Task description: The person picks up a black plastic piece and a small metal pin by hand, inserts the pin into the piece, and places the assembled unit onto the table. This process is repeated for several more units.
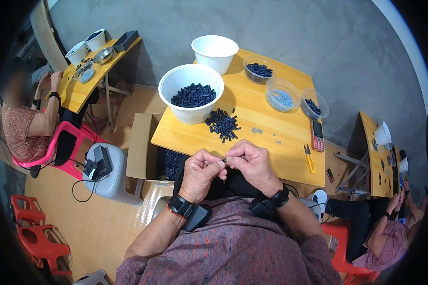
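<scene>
My left hand [200,172] and my right hand [250,164] meet at the near edge of the yellow wooden table [266,164]. Between their fingertips shows a small black piece [224,160], pinched from both sides; its exact kind is too small to tell. Just beyond lies a loose pile of short black tubular pieces [222,124]. A few tiny silvery bits [257,130] rest to the right of it. The white bucket [188,113] behind the pile holds many more black pieces [193,96].
Another white bucket [215,52] and clear tubs of black pieces [258,70] and pale blue bits [283,99] stand farther back. Yellow-handled snips [310,160] and a red phone [317,137] lie right. An open carton [139,147] is below left. Other people work at both sides.
</scene>
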Motion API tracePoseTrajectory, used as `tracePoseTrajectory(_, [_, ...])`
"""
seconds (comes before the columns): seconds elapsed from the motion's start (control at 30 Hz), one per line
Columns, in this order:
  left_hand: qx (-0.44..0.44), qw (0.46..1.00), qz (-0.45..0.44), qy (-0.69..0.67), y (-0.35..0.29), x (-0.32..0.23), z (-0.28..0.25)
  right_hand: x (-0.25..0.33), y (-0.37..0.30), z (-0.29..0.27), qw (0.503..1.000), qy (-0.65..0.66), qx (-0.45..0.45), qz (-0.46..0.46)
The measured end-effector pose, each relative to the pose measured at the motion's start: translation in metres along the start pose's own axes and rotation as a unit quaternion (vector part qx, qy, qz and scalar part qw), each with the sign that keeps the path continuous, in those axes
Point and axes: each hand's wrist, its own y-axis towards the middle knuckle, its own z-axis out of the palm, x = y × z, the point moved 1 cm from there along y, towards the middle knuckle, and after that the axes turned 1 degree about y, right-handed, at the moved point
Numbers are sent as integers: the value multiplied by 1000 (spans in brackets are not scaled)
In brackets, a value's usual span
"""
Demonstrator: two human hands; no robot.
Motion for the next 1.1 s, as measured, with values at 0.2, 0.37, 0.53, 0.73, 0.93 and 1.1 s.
tracePoseTrajectory(0.2, [28,994,79,73,0,-1,3,26,6,-3,981,-160,34,-107])
tracePoseTrajectory(0.37, [30,998,15,-53,-2,3,3,30,9,-3,978,-168,45,-114])
tracePoseTrajectory(0.53, [61,988,-39,-136,-2,3,-1,28,8,-2,976,-170,53,-129])
tracePoseTrajectory(0.73, [45,991,-33,-118,-2,1,1,19,6,-8,993,-58,87,-57])
tracePoseTrajectory(0.93, [27,996,-25,-82,-2,4,4,17,-5,-8,999,6,31,20])
tracePoseTrajectory(1.1, [19,998,-20,-61,-2,3,4,5,-5,-5,999,-6,26,-31])
